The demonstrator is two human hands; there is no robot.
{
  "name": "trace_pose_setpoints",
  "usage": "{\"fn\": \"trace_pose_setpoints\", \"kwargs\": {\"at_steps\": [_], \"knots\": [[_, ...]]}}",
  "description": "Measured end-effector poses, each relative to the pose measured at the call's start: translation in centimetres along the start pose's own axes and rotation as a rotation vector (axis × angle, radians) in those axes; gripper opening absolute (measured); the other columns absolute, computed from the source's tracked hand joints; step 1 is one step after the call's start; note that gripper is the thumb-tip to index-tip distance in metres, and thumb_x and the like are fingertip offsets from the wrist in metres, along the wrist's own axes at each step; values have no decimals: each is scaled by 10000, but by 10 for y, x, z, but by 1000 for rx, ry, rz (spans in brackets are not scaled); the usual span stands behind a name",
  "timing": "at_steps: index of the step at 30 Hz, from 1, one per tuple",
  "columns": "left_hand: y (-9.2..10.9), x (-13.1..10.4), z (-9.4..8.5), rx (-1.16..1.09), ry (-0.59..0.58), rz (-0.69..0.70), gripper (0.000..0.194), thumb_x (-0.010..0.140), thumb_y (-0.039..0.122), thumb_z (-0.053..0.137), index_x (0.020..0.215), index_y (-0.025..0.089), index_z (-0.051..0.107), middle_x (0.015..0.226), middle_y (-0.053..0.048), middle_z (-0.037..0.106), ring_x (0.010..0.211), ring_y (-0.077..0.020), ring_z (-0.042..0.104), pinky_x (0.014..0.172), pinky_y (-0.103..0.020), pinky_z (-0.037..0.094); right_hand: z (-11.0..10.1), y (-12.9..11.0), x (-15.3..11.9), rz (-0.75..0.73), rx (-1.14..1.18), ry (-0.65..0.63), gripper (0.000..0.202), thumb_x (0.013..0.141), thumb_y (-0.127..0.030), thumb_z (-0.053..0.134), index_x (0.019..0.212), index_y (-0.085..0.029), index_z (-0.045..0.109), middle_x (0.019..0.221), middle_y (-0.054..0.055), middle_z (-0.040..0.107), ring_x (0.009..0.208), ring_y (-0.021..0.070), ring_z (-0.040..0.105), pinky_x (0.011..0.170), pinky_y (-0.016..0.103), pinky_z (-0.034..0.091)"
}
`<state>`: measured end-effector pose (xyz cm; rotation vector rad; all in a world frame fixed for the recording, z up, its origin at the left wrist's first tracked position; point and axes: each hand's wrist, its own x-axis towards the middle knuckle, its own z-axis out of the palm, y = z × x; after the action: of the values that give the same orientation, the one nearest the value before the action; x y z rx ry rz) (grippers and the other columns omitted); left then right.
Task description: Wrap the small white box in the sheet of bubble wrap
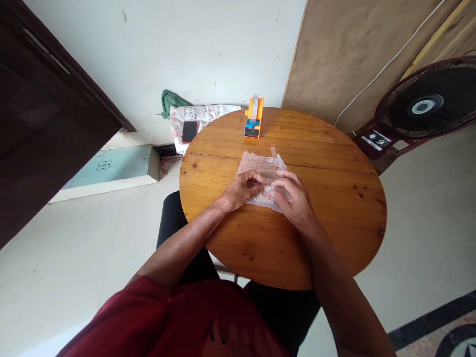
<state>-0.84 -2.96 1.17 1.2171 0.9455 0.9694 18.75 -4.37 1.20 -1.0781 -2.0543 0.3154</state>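
Note:
A sheet of bubble wrap (260, 163) lies on the round wooden table (334, 198), with a pale item showing red marks at its lower part. My left hand (247, 188) rests at the wrap's left side, its thumb and fingers bent together on the plastic. On the right side, my right hand (292, 196) touches the wrap with its fingers curved and apart. A short strip of clear tape (273, 150) sticks out at the wrap's upper edge. Behind the wrap stands an orange and blue tape dispenser (253, 119).
A phone (189, 132) lies on a printed white sack (208, 114) behind the table's left edge. To the right is a large black fan (424, 106). A pale blue box (111, 168) is on the floor at left.

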Motion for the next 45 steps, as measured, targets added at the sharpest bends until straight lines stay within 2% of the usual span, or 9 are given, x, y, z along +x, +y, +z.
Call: {"fn": "trace_pose_setpoints", "kwargs": {"at_steps": [6,11,19,24,30,33,38,42,45], "knots": [[-3,4,-3,52,16,30,254,702,248,759,845,153,571,745,18,621,647,-71,536,603,-196,382,3,-3,2,-150,-220,1,190,956,-274,577,882,-259,751,1071,50,723,1031,235,611,905,400,426],[-2,4,-5,135,52,28,257,693,240,775,841,148,585,769,14,613,666,-74,524,618,-198,394,1,-9,3,-186,-329,-61,200,967,-260,575,881,-272,754,1000,11,761,1077,233,573,930,410,344],[15,-7,-42,353,140,-87,205,705,252,744,821,159,603,568,83,451,506,-58,371,497,-190,254,-5,-17,2,-137,-327,-186,199,979,-338,550,976,-260,732,1100,28,753,1128,252,548,949,428,318],[26,-16,-54,453,229,-145,298,693,349,812,778,147,610,648,23,575,575,-86,505,536,-200,353,-6,-21,2,-131,-347,-195,203,987,-325,529,961,-251,716,1086,36,746,1114,253,543,921,426,307],[31,-26,-48,369,228,-460,612,554,525,918,924,173,581,591,1,606,534,-175,618,490,-249,437,-6,-22,2,-145,-374,-197,178,968,-349,573,956,-244,716,1087,45,742,1105,263,536,922,434,295],[34,-22,-43,408,244,-553,608,490,514,946,858,176,600,568,-7,605,540,-217,661,468,-252,435,-6,-21,2,-161,-388,-196,165,963,-344,584,979,-242,714,1092,45,734,1090,257,537,938,436,290],[40,-13,-31,459,216,-560,477,524,524,921,631,154,638,494,-12,549,414,-159,560,432,-248,378,-5,-21,1,-169,-395,-188,160,965,-338,580,972,-254,716,1081,40,730,1044,249,533,949,437,290],[35,-8,-25,464,215,-534,380,524,382,933,589,156,634,519,-40,607,401,-131,526,417,-235,349,-5,-21,1,-180,-394,-172,160,966,-335,579,970,-255,717,1071,41,733,1038,252,532,958,434,290],[27,-6,-26,406,213,-529,327,525,275,911,537,164,605,427,-2,541,349,-90,442,388,-206,302,-5,-22,2,-180,-391,-178,162,969,-329,573,953,-257,717,1064,43,732,1032,251,532,954,434,290]]}}
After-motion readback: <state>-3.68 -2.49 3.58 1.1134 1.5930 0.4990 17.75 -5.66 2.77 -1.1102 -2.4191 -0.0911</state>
